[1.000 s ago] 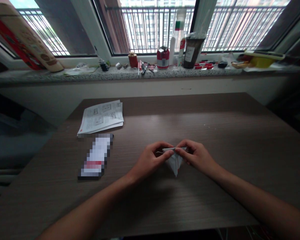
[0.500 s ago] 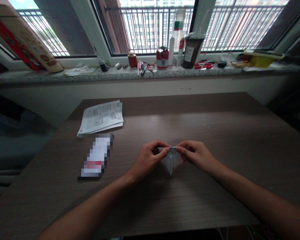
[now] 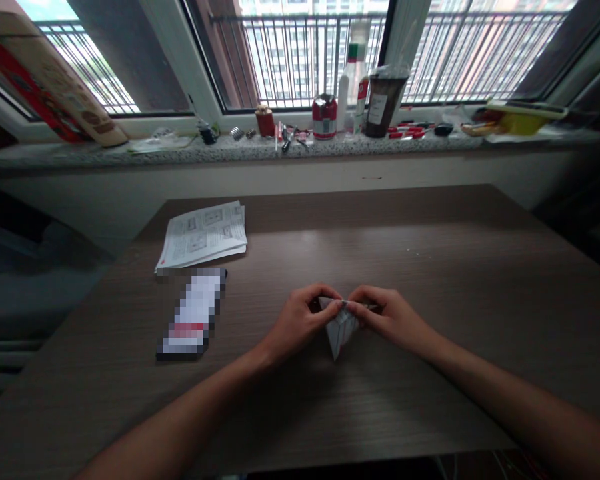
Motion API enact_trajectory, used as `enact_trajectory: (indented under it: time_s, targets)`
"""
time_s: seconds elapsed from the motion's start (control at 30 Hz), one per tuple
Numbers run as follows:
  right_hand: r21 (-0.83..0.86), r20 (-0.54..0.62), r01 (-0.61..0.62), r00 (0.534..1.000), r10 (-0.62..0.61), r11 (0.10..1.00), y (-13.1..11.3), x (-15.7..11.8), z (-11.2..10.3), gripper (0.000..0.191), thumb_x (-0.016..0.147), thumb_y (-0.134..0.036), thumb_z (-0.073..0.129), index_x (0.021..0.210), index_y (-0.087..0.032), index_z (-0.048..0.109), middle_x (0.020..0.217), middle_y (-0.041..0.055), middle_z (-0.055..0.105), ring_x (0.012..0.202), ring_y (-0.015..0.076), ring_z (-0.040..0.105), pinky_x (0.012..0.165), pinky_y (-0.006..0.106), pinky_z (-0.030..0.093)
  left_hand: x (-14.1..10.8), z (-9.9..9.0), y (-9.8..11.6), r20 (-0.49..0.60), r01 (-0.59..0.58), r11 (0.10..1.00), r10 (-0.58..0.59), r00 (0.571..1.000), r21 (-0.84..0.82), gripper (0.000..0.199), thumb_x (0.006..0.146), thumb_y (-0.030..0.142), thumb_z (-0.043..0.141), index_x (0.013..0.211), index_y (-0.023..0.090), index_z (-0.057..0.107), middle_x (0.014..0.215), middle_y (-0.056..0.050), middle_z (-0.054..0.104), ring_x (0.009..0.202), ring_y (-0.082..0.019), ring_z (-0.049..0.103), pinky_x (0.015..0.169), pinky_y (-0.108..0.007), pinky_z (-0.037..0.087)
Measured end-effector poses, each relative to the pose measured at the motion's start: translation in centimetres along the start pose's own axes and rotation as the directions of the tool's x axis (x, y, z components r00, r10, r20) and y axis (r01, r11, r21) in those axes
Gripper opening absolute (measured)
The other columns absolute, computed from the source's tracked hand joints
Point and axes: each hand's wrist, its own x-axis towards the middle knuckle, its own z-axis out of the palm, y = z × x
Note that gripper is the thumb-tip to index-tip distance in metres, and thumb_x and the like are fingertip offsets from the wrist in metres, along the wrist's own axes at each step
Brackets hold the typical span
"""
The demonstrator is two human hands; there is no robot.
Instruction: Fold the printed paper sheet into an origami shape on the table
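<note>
A small folded piece of printed paper (image 3: 341, 328) hangs between my hands, its pointed end toward me. My left hand (image 3: 307, 313) pinches its top edge between thumb and fingers from the left. From the right, my right hand (image 3: 380, 310) pinches the same edge, the two thumbs close together near the middle. The fingers behind the paper are partly hidden.
A brown wooden table (image 3: 430, 373) lies beneath. To the left are a blurred-out phone (image 3: 193, 317) and a stack of printed sheets (image 3: 205, 230). Behind, the windowsill (image 3: 180, 155) carries a red can (image 3: 325, 117), a dark cup (image 3: 380, 103) and several small items.
My hands have come closer together along the top edge. The paper's point has swung slightly left and toward me. Phone and sheets stay put.
</note>
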Motion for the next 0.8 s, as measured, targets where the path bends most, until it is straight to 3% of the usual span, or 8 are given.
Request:
enact_trajectory:
  time_s: [0.27, 0.57, 0.8]
  targets:
    - [-0.11, -0.021, 0.097, 0.995, -0.1, 0.989, -0.2, 0.0, 0.0, 0.033, 0.101, -0.049, 0.061, 0.088, -0.02, 0.069, 0.079, 0.0009, 0.066, 0.075, 0.0161, 0.06, 0.066, 0.026, 0.043, -0.1, 0.4, 0.5, 0.025, -0.023, 1.0, 0.023, 0.999, -0.012, 0.025, 0.096, 0.039, 0.067, 0.093, 0.016, 0.075, 0.093, -0.006, 0.075, 0.082, -0.019, 0.066, 0.072, -0.027, 0.049]
    - [-0.003, 0.053, -0.008, 0.999, 0.008, 1.0, 0.3, 0.0, -0.8, 0.039, 0.1, -0.054, 0.06, 0.096, -0.018, 0.074, 0.074, 0.0005, 0.064, 0.065, 0.0131, 0.056, 0.058, 0.025, 0.041, 0.0, 0.0, 0.0, -0.007, 0.004, 1.0, -0.004, 1.0, -0.004, 0.027, 0.096, 0.04, 0.068, 0.09, 0.015, 0.075, 0.092, -0.007, 0.076, 0.082, -0.019, 0.067, 0.072, -0.028, 0.05]
    - [-0.039, -0.007, -0.014, 1.0, 0.013, 0.999, 0.5, 0.1, -1.7, 0.043, 0.098, -0.057, 0.061, 0.096, -0.017, 0.077, 0.067, 0.0006, 0.064, 0.059, 0.0126, 0.055, 0.054, 0.025, 0.04, 0.4, -0.9, 0.0, -0.029, 0.058, 0.995, -0.061, 0.998, -0.085, 0.027, 0.094, 0.041, 0.069, 0.09, 0.015, 0.075, 0.083, -0.005, 0.073, 0.076, -0.017, 0.065, 0.07, -0.026, 0.049]
